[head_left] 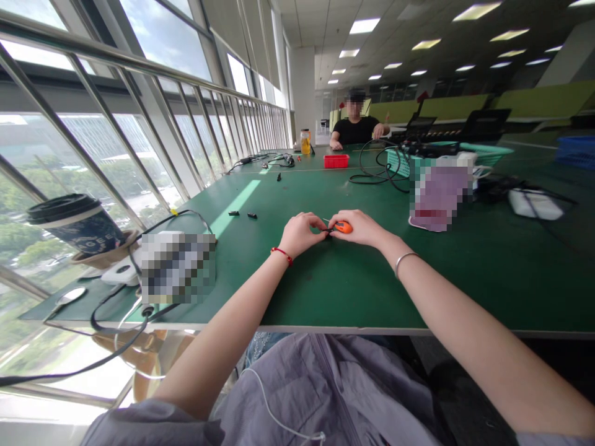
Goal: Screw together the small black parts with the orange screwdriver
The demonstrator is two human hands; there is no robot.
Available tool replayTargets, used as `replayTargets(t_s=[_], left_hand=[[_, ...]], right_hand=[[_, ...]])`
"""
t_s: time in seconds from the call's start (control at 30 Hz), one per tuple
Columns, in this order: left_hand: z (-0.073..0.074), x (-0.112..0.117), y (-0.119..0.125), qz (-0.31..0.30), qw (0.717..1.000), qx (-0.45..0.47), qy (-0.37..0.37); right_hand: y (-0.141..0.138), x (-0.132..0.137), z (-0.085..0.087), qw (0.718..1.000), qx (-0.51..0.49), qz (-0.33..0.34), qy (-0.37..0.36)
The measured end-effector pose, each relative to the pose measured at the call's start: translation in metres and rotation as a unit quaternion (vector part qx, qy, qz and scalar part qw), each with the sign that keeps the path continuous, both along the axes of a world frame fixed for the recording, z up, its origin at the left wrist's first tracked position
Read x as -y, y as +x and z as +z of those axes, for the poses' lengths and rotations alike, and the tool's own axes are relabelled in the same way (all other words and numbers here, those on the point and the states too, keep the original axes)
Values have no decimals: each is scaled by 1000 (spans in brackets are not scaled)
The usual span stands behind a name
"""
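Both of my hands meet above the green table (288, 297), fingertips almost touching. My right hand (363, 229) is closed round a small screwdriver (343, 227) with an orange and black handle; its thin shaft seems to point left. Pinched in the fingers of my left hand (301, 236) is a small black part (329, 231), which the right fingertips also seem to touch. The fingers hide most of that part. Left of my hands lie two small black pieces (233, 214) (251, 216), and a third black piece (279, 177) is farther back.
A paper coffee cup (77, 226), cables and a blurred-out item (176, 266) crowd the left edge by the railing (139, 93). Toward the right stand a phone-like pink object (441, 195) and a teal basket (398, 162). A red tray (336, 161) sits before a seated person (356, 129).
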State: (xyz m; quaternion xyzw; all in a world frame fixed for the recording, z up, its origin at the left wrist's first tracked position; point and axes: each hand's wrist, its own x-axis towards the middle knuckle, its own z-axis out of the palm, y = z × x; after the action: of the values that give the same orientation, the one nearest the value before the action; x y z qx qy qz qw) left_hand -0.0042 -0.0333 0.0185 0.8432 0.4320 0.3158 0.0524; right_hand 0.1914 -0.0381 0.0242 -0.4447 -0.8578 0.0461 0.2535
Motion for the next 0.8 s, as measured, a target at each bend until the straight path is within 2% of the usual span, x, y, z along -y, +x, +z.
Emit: replayTargets(t_s=[0.17,0.37,0.57,0.8], left_hand=[[3,5,3,-1,1000,-1,-19],[-10,0,6,-39,994,10,-98],[-19,-10,5,-42,994,38,-97],[-9,-1,5,-29,998,7,-59]], right_hand=[[7,-4,1,996,-61,-42,47],[11,-4,0,993,-70,-75,54],[8,-2,1,995,-55,-76,43],[8,-2,1,995,-42,-82,36]])
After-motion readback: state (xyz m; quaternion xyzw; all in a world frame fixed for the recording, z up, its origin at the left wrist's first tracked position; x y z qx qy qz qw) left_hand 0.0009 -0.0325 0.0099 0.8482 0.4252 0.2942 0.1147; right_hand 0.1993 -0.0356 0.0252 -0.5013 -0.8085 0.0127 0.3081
